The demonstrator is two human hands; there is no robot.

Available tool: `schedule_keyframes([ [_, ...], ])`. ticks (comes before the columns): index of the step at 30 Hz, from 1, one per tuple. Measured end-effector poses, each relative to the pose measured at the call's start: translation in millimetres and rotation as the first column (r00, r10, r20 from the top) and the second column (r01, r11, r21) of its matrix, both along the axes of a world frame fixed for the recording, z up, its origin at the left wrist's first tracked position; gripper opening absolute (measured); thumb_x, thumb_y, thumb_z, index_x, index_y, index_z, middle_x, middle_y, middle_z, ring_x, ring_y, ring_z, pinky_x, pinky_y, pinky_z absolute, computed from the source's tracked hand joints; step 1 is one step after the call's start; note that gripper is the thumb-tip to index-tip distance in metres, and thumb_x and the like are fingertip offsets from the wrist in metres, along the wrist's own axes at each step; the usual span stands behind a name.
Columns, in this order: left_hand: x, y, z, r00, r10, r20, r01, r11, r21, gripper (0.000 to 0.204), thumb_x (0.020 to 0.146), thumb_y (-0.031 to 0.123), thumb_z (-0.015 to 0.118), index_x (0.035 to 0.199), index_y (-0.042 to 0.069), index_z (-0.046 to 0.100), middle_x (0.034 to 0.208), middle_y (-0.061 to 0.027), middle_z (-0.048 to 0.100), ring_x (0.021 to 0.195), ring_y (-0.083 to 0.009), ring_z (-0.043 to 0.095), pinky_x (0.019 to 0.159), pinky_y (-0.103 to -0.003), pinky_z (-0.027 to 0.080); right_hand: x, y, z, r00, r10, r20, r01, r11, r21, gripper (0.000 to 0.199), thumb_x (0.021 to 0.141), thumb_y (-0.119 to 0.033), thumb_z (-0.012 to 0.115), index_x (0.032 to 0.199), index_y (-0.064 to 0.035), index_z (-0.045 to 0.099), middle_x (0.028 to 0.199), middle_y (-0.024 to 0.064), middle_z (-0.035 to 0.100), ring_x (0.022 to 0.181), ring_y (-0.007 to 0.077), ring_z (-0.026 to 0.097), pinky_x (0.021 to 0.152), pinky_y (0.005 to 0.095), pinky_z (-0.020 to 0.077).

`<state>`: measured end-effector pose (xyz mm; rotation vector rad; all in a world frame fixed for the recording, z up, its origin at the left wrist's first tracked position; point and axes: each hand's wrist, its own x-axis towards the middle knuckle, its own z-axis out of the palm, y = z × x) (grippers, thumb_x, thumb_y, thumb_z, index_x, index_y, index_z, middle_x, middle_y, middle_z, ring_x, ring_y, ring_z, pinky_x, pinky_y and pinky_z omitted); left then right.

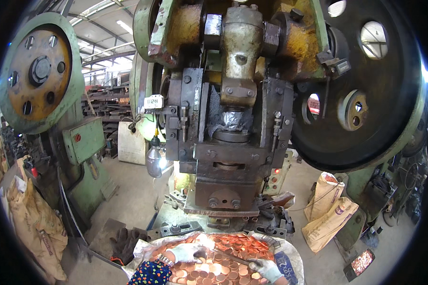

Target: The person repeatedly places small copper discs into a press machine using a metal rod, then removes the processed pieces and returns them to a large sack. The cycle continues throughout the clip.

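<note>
Both gloved hands worked over the copper discs [223, 259]: the left hand [188, 252] lay flat and unclenched, the right hand [266, 269] clasped a thin rod [238, 259]. A stray reach could probably put fingers under the press ram [227, 190] just above.

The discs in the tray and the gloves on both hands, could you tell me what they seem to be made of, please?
Discs: probably copper or copper-plated metal, judging by the shiny orange-pink gleam. Gloves on the left hand and right hand: seemingly pale knitted fabric, matte and soft-looking; the weave is too small to confirm.

Flat copper discs [233, 266], shiny, heaped loosely on sacking below the press
</note>
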<state>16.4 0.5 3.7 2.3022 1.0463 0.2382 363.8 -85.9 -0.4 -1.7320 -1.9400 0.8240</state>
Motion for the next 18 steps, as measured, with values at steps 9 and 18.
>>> schedule_keyframes([
  [9, -5.2, 2.4, 1.6, 0.997, 0.058, 0.042, -0.065, 0.980, 0.187, 0.044, 0.082, 0.043, 0.063, 0.107, 0.006, 0.060, 0.099, -0.0130, 0.063, 0.092, -0.0271, 0.061, 0.081, -0.036, 0.049, 24.9, 26.7, 47.3, 0.994, 0.099, 0.045, -0.109, 0.901, 0.420, 0.034, 0.088, -0.036, 0.055, 0.111, -0.0134, 0.065, 0.081, 0.0169, 0.065, 0.075, 0.0298, 0.064, 0.070, 0.0370, 0.0501],
  [18, 2.0, -4.0, -4.9, 0.998, -0.002, -0.064, 0.020, 0.961, 0.277, 0.040, 0.084, 0.038, 0.060, 0.116, 0.014, 0.060, 0.109, -0.0081, 0.062, 0.099, -0.0260, 0.059, 0.085, -0.035, 0.047, 22.1, 111.4, 69.2, 0.979, 0.002, 0.205, -0.099, 0.880, 0.465, 0.032, 0.090, -0.033, 0.050, 0.111, -0.0117, 0.063, 0.094, 0.0148, 0.065, 0.088, 0.0301, 0.062, 0.077, 0.0394, 0.0481],
])
